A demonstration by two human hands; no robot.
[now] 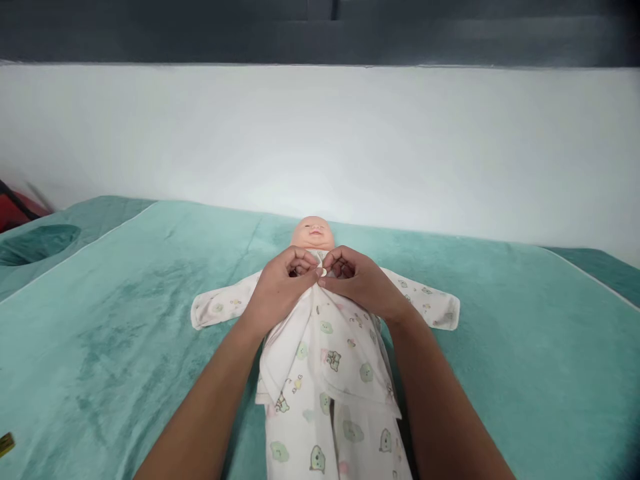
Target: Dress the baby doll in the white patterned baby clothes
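A baby doll [313, 233] lies on its back, dressed in a white baby shirt [345, 347] printed with green bears and in matching trousers [295, 443]. At the chest, my left hand [290, 277] pinches one edge of the shirt front between thumb and fingers. My right hand [357, 277] pinches the other edge close beside it. Between the two sets of fingertips shows a small white button [323, 272]. Both sleeves stretch out sideways, the left sleeve [220, 307] and the right sleeve [433, 305]. My hands cover the upper chest.
A green plush cover [125, 320] spreads under the doll, with a hole [40, 243] at the far left. Behind it stands a white wall [320, 147] with a dark band above. Something red [17, 210] is at the left edge, and a small yellow label [6, 444] lies lower left.
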